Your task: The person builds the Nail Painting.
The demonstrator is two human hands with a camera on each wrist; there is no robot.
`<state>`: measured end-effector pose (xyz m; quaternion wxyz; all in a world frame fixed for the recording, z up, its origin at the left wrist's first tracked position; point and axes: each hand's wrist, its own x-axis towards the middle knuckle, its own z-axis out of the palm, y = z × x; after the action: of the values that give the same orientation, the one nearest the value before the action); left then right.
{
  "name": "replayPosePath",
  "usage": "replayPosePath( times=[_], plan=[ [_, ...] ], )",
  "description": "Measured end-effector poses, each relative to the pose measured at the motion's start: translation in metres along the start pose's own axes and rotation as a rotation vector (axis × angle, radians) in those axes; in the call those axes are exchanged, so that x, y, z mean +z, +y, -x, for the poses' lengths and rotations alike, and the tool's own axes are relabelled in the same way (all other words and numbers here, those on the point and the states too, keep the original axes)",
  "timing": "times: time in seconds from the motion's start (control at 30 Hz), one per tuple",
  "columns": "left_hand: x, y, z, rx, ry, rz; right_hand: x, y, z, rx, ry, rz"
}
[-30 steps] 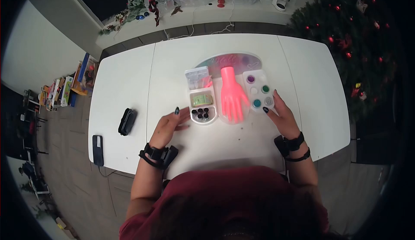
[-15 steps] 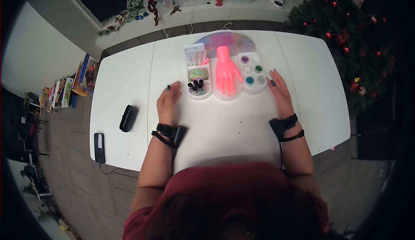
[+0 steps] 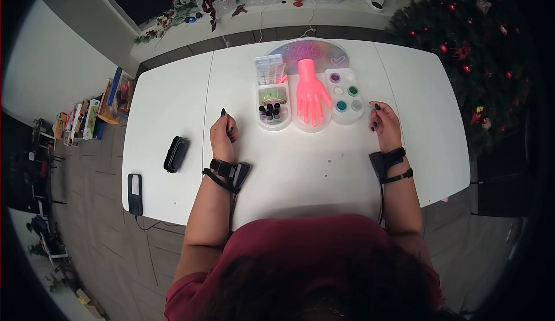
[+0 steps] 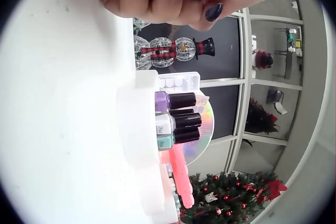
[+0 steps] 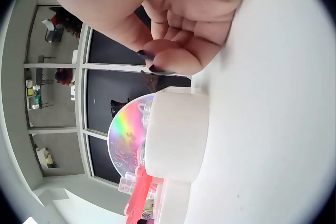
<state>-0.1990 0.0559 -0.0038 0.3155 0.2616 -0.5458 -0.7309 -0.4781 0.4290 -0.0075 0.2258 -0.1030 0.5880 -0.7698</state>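
A white nail display set stands on the table between the hands, with a pink model hand (image 3: 313,95) in its middle. Its left tray (image 3: 274,126) carries dark-capped nail polish bottles (image 3: 269,112), a greenish roll (image 3: 273,95) and a clear case (image 3: 269,70). Small glitter pots (image 3: 341,106) sit in the right tray (image 3: 350,118). My left hand (image 3: 223,134) rests at the table left of the set, fingers loosely curled and holding nothing. To the right, my right hand (image 3: 385,123) lies beside the pots tray, also loosely curled around nothing.
A rounded iridescent sign (image 3: 341,61) with writing rises behind the model hand. Toward the left of the white table (image 3: 289,188) lie a black case (image 3: 176,154) and a phone-like black object (image 3: 135,194) with a cord. A decorated Christmas tree (image 3: 462,49) stands right of the table.
The display set has slid away from the person, toward the back of the table. Both hands have come off its sides, and their fingers, straighter before, are now loosely curled.
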Motion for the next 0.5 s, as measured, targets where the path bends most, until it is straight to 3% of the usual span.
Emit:
replayPosePath(
  times=[0.3,0.5],
  plan=[
    [0.000,-0.004,0.000,-0.049,0.050,-0.073,0.004,-0.001,0.002,-0.009,0.007,0.028],
    [0.005,0.011,0.010,0.039,0.139,-0.232,0.005,0.001,0.003,0.002,0.003,0.037]
  ],
)
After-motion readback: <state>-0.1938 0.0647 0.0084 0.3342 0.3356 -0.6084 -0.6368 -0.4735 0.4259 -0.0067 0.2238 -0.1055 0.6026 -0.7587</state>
